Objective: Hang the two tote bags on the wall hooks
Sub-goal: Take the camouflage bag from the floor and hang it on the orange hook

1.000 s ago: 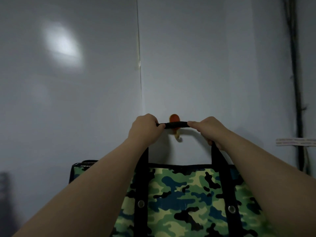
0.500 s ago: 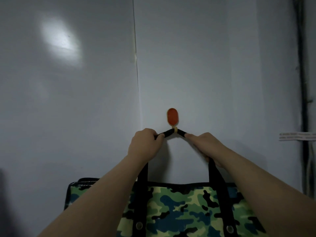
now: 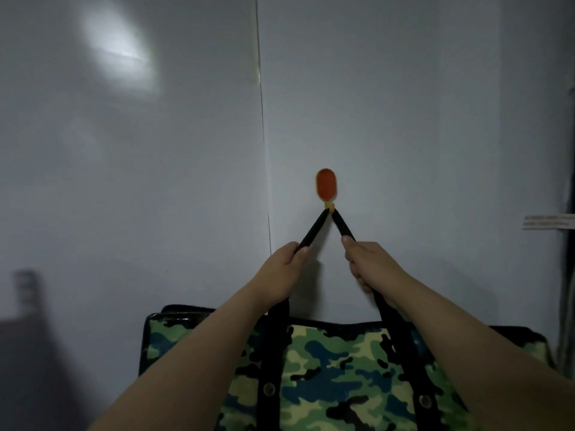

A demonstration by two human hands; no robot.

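Observation:
A green, blue and black camouflage tote bag [image 3: 339, 368] hangs low against the pale wall. Its black strap [image 3: 314, 230] runs up in a tight V over the small peg of an orange oval wall hook [image 3: 326, 184]. My left hand [image 3: 284, 269] is closed on the strap's left leg, just below the hook. On the right leg, my right hand [image 3: 368, 259] grips the strap at about the same height. Only one bag and one hook are in view.
A vertical seam [image 3: 263, 126] splits the wall panels left of the hook. A white label [image 3: 547, 221] is stuck on the wall at the right, beside dark cables [image 3: 571, 213] along the right edge. A dark shape [image 3: 25, 337] sits low at the left.
The strap went from held level in front of the hook to looped over its peg. Both hands slid down the strap and the bag sank, pulling the strap into a steep V.

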